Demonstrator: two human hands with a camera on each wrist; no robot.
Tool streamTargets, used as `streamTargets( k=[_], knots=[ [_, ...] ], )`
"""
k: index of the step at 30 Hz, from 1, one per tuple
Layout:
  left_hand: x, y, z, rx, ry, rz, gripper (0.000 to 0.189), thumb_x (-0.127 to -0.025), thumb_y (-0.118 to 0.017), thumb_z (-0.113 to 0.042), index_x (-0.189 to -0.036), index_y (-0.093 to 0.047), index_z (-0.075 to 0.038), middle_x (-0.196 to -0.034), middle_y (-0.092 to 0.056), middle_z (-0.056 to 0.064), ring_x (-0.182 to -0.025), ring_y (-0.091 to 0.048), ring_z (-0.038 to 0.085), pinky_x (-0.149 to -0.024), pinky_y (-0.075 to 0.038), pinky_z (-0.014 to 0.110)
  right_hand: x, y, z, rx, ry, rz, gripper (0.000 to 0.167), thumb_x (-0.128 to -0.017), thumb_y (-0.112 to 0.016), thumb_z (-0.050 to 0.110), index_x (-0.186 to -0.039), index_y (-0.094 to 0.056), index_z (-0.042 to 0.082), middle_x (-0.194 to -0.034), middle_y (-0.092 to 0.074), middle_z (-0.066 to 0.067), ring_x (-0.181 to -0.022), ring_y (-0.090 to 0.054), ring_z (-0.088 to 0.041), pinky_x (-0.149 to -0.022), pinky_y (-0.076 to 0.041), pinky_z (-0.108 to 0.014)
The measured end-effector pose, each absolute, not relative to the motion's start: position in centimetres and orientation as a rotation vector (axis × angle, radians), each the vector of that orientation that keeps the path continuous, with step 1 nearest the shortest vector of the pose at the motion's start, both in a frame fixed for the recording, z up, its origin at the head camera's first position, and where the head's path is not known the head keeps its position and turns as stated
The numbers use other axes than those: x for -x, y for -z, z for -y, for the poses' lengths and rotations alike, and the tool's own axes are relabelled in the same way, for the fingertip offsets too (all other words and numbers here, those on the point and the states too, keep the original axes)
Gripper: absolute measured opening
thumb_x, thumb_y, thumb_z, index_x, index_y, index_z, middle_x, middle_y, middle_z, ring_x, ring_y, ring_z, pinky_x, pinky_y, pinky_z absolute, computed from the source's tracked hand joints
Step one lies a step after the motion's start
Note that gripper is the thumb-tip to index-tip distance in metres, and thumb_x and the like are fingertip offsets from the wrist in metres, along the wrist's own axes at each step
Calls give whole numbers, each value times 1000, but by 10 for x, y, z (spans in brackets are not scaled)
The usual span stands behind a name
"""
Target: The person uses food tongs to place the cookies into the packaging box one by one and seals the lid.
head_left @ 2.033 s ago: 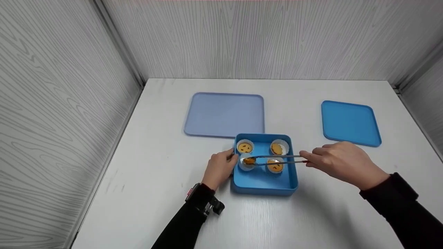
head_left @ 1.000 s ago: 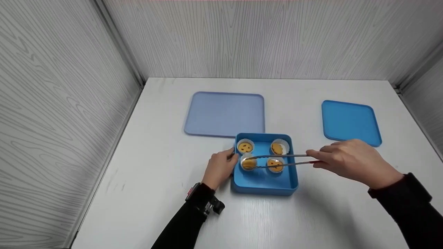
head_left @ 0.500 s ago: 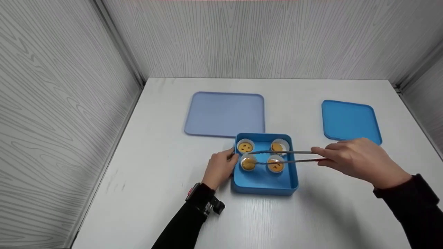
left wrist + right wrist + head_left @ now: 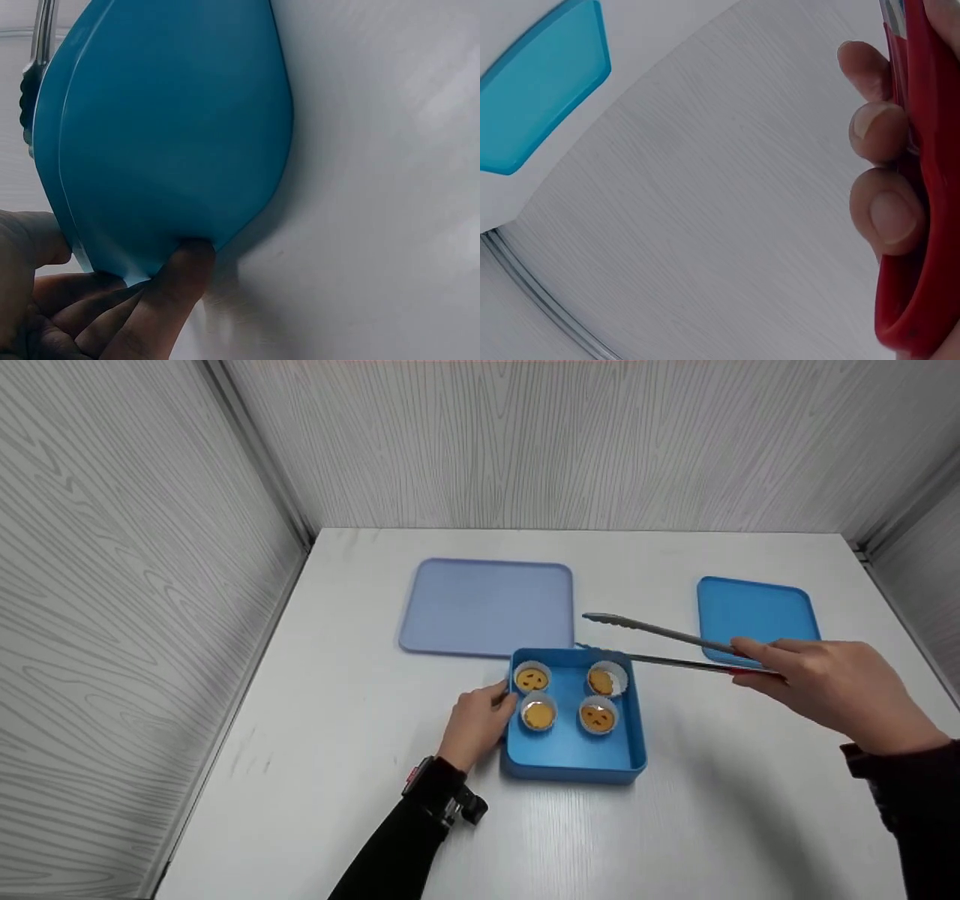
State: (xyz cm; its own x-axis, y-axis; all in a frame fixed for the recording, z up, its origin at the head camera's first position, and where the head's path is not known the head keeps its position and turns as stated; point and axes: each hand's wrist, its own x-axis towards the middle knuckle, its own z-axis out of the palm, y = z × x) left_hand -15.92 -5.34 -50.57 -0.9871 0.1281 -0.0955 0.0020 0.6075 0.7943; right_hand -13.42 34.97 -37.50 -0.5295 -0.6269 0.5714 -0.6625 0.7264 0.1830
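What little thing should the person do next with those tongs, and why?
Probably lay the tongs down on the table: the right hand holds them with nothing between their tips, and each of the four white cups in the blue box already holds a yellow piece.

Where the left hand (image 4: 478,726) meets the left wall of the blue box (image 4: 576,751), part of its fingers is hidden in the head view. Inside the box, the dark marks on the yellow rounds (image 4: 598,719) are too small to make out. Behind the box, its far rim hides a corner of the lavender tray (image 4: 487,607); whether the lower arm of the tongs (image 4: 660,630) touches that rim cannot be told. Right of the box, the right hand (image 4: 832,682) covers a corner of the blue tray (image 4: 757,615) — and most of the tongs' red handle. The left wrist view crops the box's top — its contents out of sight.
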Motion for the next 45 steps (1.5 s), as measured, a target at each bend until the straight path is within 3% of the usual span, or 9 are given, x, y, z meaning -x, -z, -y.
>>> streamTargets(
  k=[3,6,10,14,23,31,38,45],
  knots=[
    [159,506,53,-100,-1328,-2681,47,-106,-55,-34,-147,-55,-10,-143,-61,10,-108,-61,19,-90,-48,35,137,383,-352,-862,-90,2356,62,-104,-42,60,-113,-75,9,-67,-68,-5,-44,-53,-17,-38,-36,-33],
    [159,507,53,-98,-1335,-2678,48,-106,-55,-34,-147,-55,-10,-142,-62,10,-107,-61,19,-89,-48,35,139,392,-351,-740,-127,2440,42,-99,-65,47,-110,-73,7,-66,-66,-5,-44,-49,-17,-39,-35,-33],
    [159,508,54,-120,-1351,-2686,46,-105,-55,-33,-146,-56,-10,-139,-64,10,-102,-62,19,-87,-49,35,140,404,-348,-600,-198,2559,26,-83,-85,19,-91,-63,8,-57,-50,2,-47,-38,-13,-42,-28,-29],
    [159,508,54,-125,-1354,-2684,47,-105,-55,-33,-146,-56,-11,-139,-64,9,-98,-62,19,-86,-49,35,140,415,-345,-521,-255,2633,34,-86,-83,15,-81,-50,10,-56,-40,3,-48,-34,-13,-43,-25,-27],
    [161,509,53,-94,-1331,-2672,48,-105,-55,-35,-147,-55,-11,-141,-63,9,-104,-61,19,-90,-50,36,141,443,-341,-447,-334,2691,34,-89,-80,15,-78,-49,7,-54,-37,2,-43,-33,-14,-40,-23,-28],
    [161,508,52,-80,-1331,-2663,48,-106,-55,-35,-148,-54,-11,-142,-61,9,-102,-61,20,-88,-49,35,141,460,-334,-386,-404,2738,27,-89,-80,12,-83,-55,5,-58,-49,-3,-46,-42,-16,-41,-30,-30],
    [161,508,53,-103,-1333,-2672,48,-106,-54,-35,-147,-54,-11,-142,-62,9,-95,-62,20,-84,-49,34,139,469,-328,-336,-400,2802,27,-91,-76,13,-82,-54,2,-55,-47,-4,-45,-41,-17,-41,-30,-31],
    [161,508,53,-108,-1314,-2693,48,-106,-54,-35,-147,-56,-11,-141,-62,9,-115,-62,18,-100,-51,39,138,478,-323,-354,-332,2815,27,-90,-77,14,-86,-56,-2,-55,-50,-8,-44,-45,-20,-38,-37,-36]
  ],
)
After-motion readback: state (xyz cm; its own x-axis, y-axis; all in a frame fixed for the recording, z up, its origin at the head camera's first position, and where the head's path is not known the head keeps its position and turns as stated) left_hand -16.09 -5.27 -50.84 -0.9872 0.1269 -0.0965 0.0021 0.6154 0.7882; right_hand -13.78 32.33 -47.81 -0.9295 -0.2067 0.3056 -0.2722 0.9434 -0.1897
